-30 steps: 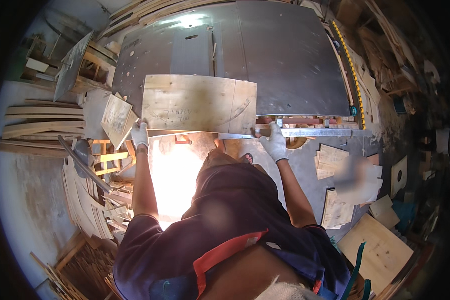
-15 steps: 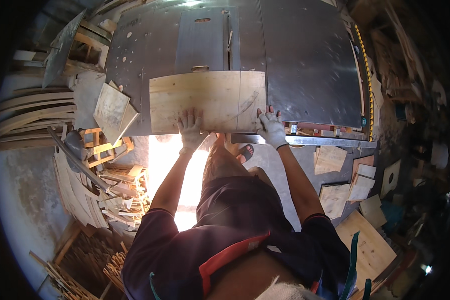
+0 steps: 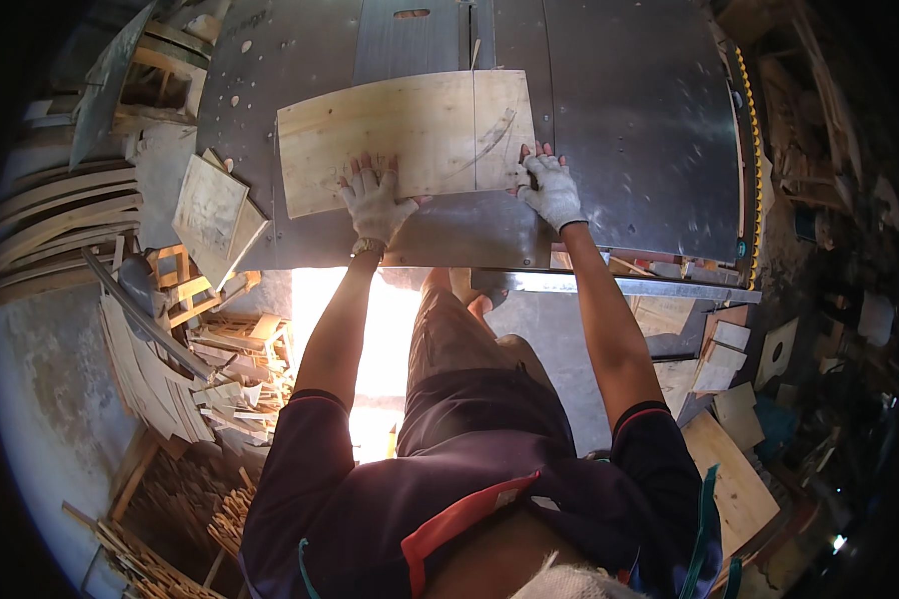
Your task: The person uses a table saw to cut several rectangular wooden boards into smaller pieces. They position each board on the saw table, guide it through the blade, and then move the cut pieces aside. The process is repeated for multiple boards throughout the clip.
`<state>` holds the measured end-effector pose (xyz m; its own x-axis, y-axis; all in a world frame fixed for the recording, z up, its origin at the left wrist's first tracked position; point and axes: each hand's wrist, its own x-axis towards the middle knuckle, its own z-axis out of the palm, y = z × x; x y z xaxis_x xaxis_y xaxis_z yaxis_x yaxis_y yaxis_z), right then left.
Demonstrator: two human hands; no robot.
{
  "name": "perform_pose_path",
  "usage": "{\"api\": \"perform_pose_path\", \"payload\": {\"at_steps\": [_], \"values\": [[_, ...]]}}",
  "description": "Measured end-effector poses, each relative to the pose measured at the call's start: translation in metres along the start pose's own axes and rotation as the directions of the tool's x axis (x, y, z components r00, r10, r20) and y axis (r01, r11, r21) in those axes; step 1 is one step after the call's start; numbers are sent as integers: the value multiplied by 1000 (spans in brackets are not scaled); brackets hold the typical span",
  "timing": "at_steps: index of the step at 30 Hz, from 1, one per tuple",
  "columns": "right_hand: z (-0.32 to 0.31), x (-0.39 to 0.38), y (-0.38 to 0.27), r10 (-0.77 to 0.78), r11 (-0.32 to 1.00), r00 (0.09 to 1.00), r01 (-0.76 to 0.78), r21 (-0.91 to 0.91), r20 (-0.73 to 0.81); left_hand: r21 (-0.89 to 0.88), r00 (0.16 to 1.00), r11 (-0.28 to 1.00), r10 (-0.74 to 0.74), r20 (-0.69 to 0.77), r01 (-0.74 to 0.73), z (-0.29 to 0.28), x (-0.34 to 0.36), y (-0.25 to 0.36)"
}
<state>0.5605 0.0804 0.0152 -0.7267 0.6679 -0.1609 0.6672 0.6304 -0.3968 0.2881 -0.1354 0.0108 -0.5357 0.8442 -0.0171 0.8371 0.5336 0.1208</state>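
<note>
Fingers point(image 3: 367, 165) spread, both sets apparently touching plywood point(image 3: 400, 125).

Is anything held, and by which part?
Nothing appears gripped: left hand lies on wooden board at its near edge, right hand at its near right corner.

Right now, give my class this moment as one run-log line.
wooden board: lying on dark table | left hand: spread on board's near side | right hand: at board's near right corner
</note>
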Motion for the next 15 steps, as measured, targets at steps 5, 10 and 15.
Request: {"api": "perform_pose_path", "payload": {"at_steps": [5, 10, 15], "values": [[6, 8, -1, -57, 998, 988, 54, -26, -145, 9, 999, 1000, 4, -52, -4, 1, 9, -3], [4, 16, 5, -20, 997, 999, 17, -70, -37, 5, 998, 1000, -7, -56, 7, 1, 13, -2], [-4, 20, -2, 12, 999, 1000, -10, -46, 26, -15, 984, 1000, 21, -179, -24, 10, 17, -7]]}}
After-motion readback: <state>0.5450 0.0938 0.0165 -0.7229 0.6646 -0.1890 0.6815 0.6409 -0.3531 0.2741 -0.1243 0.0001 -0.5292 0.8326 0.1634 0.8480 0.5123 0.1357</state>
